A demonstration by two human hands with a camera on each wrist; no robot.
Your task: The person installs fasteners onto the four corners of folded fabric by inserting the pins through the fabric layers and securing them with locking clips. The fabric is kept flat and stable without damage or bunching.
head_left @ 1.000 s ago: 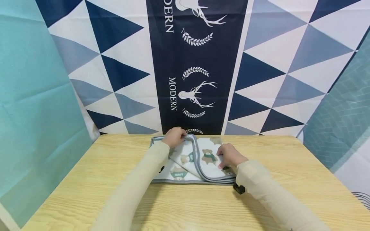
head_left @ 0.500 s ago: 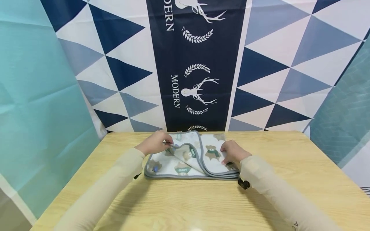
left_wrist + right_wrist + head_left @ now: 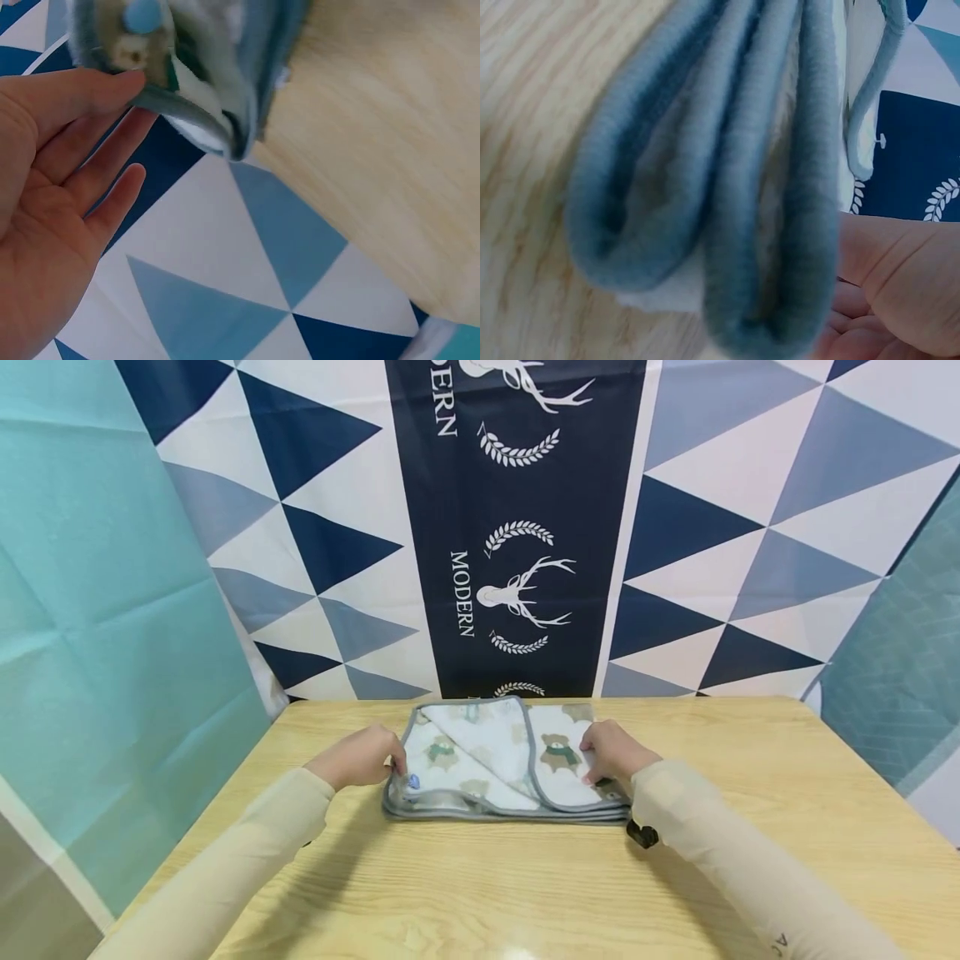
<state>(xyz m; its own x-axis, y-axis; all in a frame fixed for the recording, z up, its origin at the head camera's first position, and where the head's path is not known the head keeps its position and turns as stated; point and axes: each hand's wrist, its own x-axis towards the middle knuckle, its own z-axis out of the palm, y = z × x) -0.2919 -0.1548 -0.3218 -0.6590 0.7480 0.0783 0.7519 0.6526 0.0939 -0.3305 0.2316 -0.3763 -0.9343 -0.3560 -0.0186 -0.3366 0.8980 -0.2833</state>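
A folded white blanket (image 3: pixel 472 752) with brown bears in green scarves and a grey-blue edging lies at the far side of the table. My left hand (image 3: pixel 367 756) pinches its edging at the left front corner, beside a small blue spot. In the left wrist view, the thumb and forefinger of my left hand (image 3: pixel 67 150) grip the edging while the other fingers extend away. My right hand (image 3: pixel 617 752) rests on the blanket's right end, thumb and fingers spread over the top. The right wrist view shows the stacked edging folds (image 3: pixel 735 195) beside my right hand (image 3: pixel 907 277).
The wooden table (image 3: pixel 487 885) stretches in front of the blanket. Behind it hangs a patterned curtain (image 3: pixel 540 568) with triangles and deer heads. A turquoise sheet (image 3: pixel 97 635) hangs at the left, another teal one (image 3: pixel 892 685) at the right.
My left hand has moved left and toward me, carrying the upper layer's edge from the back to the left front corner. My right hand has stayed on the right end.
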